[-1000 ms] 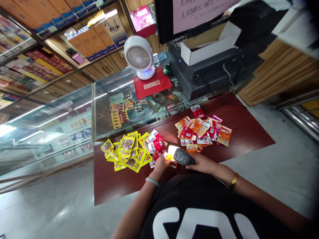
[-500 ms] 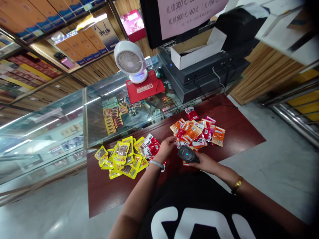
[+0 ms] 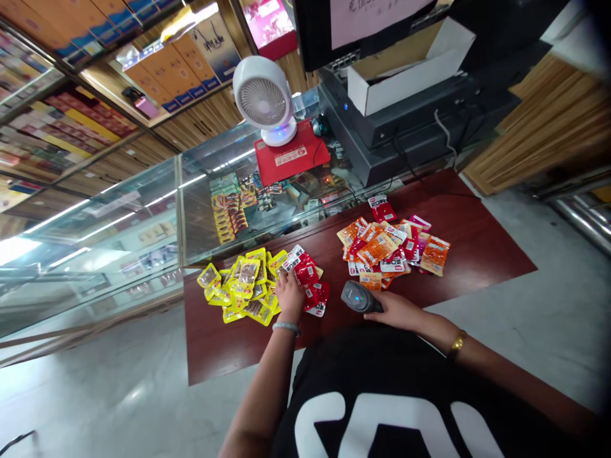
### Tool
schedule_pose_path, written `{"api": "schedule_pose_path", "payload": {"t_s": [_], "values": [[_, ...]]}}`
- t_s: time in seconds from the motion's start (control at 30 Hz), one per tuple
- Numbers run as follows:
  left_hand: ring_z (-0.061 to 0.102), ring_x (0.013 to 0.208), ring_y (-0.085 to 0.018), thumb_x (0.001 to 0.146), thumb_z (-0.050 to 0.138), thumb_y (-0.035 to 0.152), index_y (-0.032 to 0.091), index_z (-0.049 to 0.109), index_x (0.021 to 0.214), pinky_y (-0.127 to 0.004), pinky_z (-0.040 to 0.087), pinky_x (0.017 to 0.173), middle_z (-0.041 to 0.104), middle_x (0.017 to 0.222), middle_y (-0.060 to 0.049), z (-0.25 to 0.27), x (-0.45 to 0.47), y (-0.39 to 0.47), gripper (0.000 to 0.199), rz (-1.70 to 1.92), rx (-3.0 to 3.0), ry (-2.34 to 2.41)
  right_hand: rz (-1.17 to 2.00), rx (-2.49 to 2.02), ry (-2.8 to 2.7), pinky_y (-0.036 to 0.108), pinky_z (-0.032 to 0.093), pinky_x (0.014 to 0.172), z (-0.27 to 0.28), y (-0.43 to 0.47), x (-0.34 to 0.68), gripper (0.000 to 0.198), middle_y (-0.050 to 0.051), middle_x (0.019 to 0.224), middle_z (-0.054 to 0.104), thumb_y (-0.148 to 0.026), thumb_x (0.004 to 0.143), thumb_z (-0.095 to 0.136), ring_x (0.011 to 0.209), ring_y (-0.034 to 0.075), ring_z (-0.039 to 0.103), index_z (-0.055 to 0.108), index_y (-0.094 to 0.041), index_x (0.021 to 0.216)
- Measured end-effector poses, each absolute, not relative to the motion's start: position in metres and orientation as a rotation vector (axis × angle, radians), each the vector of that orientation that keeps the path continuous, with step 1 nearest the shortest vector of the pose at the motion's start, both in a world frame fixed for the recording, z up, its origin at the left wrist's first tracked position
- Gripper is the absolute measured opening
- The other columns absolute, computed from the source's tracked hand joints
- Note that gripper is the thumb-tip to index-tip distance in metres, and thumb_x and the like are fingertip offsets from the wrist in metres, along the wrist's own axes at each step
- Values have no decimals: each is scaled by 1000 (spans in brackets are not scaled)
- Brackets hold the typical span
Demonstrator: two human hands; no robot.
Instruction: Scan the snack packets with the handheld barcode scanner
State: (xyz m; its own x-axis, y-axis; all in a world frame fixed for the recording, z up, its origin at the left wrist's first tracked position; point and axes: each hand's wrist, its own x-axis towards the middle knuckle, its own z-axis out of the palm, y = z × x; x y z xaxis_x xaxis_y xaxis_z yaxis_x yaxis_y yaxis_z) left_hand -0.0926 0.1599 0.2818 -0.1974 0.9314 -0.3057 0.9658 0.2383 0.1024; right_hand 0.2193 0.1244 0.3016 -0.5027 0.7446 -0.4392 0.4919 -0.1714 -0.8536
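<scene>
My right hand [image 3: 394, 310] is wrapped round a dark handheld barcode scanner [image 3: 359, 298], held over the front of the board with its head pointing left. Just beyond the scanner lies a heap of orange and red snack packets [image 3: 382, 248]. My left hand [image 3: 289, 295] reaches down where yellow snack packets [image 3: 245, 273] meet a smaller group of red and white packets [image 3: 312, 277]. Its fingers look spread and touch the packets; I see nothing gripped in them, though the fingertips are partly hidden.
The packets lie on a dark red board [image 3: 229, 356] in front of a glass display counter [image 3: 195, 191]. Behind stand a white fan [image 3: 262, 95] on a red mat [image 3: 293, 162], a black cash drawer unit [image 3: 382, 152] and an open white box [image 3: 405, 79].
My left hand has moved left, from the edge of the orange and red heap to the red and yellow packets. My right hand still holds the scanner. The view has shifted slightly.
</scene>
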Motion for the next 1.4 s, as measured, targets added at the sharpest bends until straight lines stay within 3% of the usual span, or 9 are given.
{"api": "schedule_pose_path", "payload": {"t_s": [0.27,0.43,0.6,0.87,1.07,1.17,1.27,1.4], "values": [[52,116,-33,78,67,41,15,56,112,-42,38,96,59,120,-18,289,-103,178,44,-275,1856,2182,1690,-1434,-1885,48,48,98,308,126,215,51,12,122,70,-42,76,73,109,34,65,65,-20,122],[66,92,-27,79,69,48,18,49,120,-32,43,78,69,95,-10,290,-86,174,55,-240,1685,1955,1660,-1373,-1766,49,45,103,311,129,212,57,12,129,66,-43,79,73,118,34,61,60,-19,129],[67,90,-23,76,73,44,22,51,116,-29,43,76,70,97,-6,288,-57,174,51,-61,1685,1816,1637,-1327,-1714,49,44,104,312,137,206,59,12,130,66,-42,79,73,118,33,61,58,-19,132],[66,95,-22,75,73,25,15,56,112,-29,47,80,68,104,-11,278,-33,194,42,175,1557,1792,1624,-1350,-1635,48,48,98,312,137,212,53,11,122,70,-42,78,74,111,34,65,63,-19,124],[64,103,-18,82,67,24,17,54,119,-30,50,88,67,115,-11,281,6,227,40,580,1211,1229,1655,-1506,-1567,47,52,91,306,131,223,48,11,109,75,-41,77,72,100,33,69,64,-16,116],[61,108,-23,81,68,27,16,57,115,-37,46,95,66,115,-13,286,-15,219,38,421,1431,1555,1635,-1532,-1557,48,51,94,304,128,225,49,12,111,74,-41,76,72,103,34,68,64,-16,117],[54,118,-33,78,70,35,12,59,112,-46,39,102,63,115,-18,287,-52,193,42,15,1686,2024,1628,-1497,-1557,49,49,98,300,125,224,51,12,116,72,-44,77,72,109,34,66,64,-17,119],[45,125,-38,77,69,40,12,59,110,-47,37,101,56,126,-20,281,-79,167,45,-287,1779,2162,1663,-1442,-1581,49,46,102,295,123,221,54,11,122,70,-46,78,72,115,34,63,62,-19,124]]}}
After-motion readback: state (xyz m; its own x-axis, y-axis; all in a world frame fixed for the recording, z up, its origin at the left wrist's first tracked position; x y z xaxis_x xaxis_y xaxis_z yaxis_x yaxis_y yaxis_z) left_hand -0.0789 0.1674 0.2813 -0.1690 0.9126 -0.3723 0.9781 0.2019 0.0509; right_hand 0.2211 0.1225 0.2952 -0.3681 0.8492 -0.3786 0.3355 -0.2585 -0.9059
